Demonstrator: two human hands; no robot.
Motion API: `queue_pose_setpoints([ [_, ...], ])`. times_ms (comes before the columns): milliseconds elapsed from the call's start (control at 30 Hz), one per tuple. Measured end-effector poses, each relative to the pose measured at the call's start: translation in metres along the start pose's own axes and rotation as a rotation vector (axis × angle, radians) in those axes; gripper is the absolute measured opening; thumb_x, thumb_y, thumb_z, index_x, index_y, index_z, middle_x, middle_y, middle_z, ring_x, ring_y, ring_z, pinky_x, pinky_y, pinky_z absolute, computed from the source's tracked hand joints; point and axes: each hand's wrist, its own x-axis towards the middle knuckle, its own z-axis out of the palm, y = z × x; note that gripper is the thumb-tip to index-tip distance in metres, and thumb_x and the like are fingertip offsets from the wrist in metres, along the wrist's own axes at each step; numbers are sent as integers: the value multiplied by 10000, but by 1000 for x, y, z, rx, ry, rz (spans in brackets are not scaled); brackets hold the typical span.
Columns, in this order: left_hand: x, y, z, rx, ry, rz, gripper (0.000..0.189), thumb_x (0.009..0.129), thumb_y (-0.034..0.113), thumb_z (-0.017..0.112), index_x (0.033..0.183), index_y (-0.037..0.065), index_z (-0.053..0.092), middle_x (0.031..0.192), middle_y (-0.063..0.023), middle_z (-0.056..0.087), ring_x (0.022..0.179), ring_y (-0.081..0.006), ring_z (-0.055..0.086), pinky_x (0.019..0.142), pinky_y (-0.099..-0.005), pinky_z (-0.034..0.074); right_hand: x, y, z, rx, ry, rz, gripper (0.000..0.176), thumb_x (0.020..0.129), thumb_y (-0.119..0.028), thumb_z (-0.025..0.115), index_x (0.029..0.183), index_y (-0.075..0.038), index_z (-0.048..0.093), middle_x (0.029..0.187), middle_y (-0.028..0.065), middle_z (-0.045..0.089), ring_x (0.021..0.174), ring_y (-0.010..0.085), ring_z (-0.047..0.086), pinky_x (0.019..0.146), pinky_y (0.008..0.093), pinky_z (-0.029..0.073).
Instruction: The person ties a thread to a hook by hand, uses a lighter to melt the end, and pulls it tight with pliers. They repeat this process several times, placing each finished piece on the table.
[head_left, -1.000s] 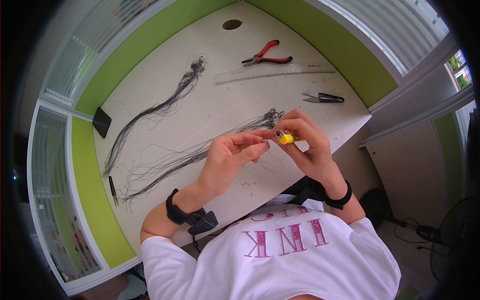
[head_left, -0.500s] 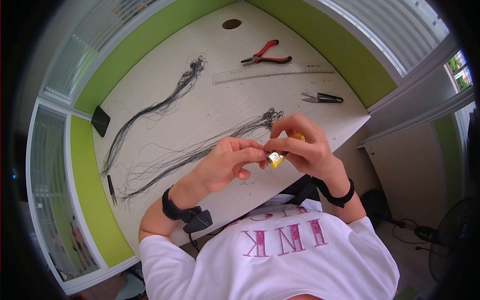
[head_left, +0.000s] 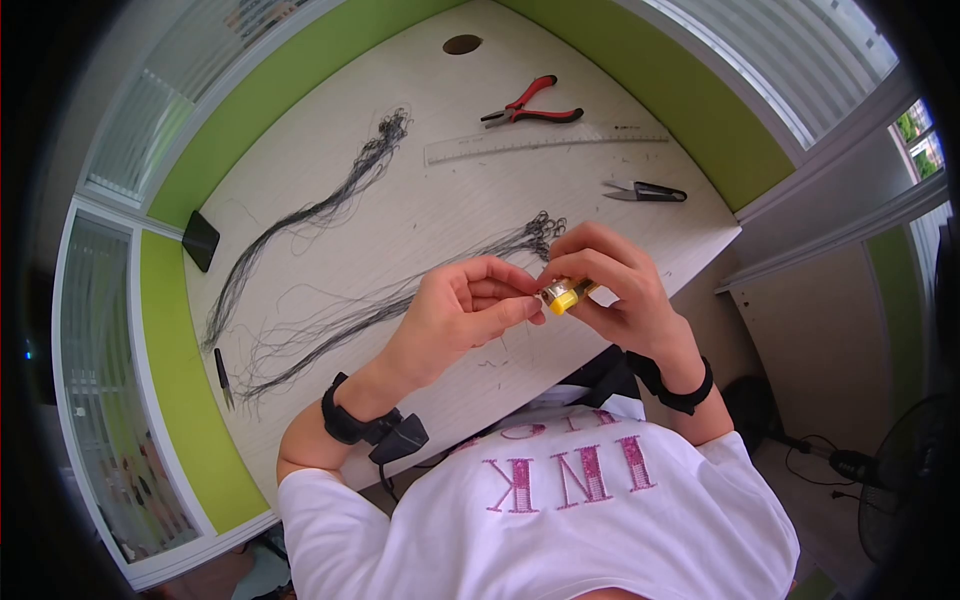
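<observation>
A small yellow tool with a metal end, looking like a lighter (head_left: 564,297), is in my right hand (head_left: 622,292), whose fingers are wrapped round it. Its metal end points towards my left hand (head_left: 462,312). The fingertips of my left hand are pinched together right beside the metal end; what lies between them is too small to make out. Just behind my hands lies a bundle of dark thin strands (head_left: 400,300), with looped ends near my right hand. A second strand bundle (head_left: 320,210) lies farther back on the left.
On the white table (head_left: 300,150) lie red-handled pliers (head_left: 530,105), a clear ruler (head_left: 545,145) and black thread snips (head_left: 645,191). At the left are a dark flat device (head_left: 201,241) and a thin black tool (head_left: 223,378). Green partitions (head_left: 650,90) edge the table.
The yellow tool has turned in my right hand, and its metal end has shifted slightly up and right. My left hand has rotated, with its thumb now nearer the metal end.
</observation>
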Motion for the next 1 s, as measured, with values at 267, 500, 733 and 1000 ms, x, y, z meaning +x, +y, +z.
queue_pose_setpoints([
  [267,-3,-3,-3,8,39,127,147,836,65,598,952,-22,573,814,-49,617,654,-60,533,615,-173,441,-3,-1,0,314,-15,259,211,715,43,584,922,2,584,913,73,546,793,161,568,693,253,461],
  [500,-4,-4,2,83,160,241,151,842,108,588,935,-11,592,835,-33,617,735,-53,541,655,-156,414,-1,-3,3,416,-32,331,183,734,40,568,915,26,577,904,63,553,807,131,563,697,240,457],
  [733,-3,-8,-3,172,149,216,131,847,88,592,915,-22,610,863,-63,631,800,-72,580,707,-174,445,0,-6,3,395,-36,300,192,721,48,578,911,20,588,902,64,555,789,136,565,683,238,459],
  [1000,-6,-5,1,235,173,259,105,819,22,609,900,-45,613,817,-42,613,742,-53,559,648,-163,438,-1,-6,4,389,-35,303,181,729,41,581,909,26,587,895,64,553,788,134,561,685,241,461],
])
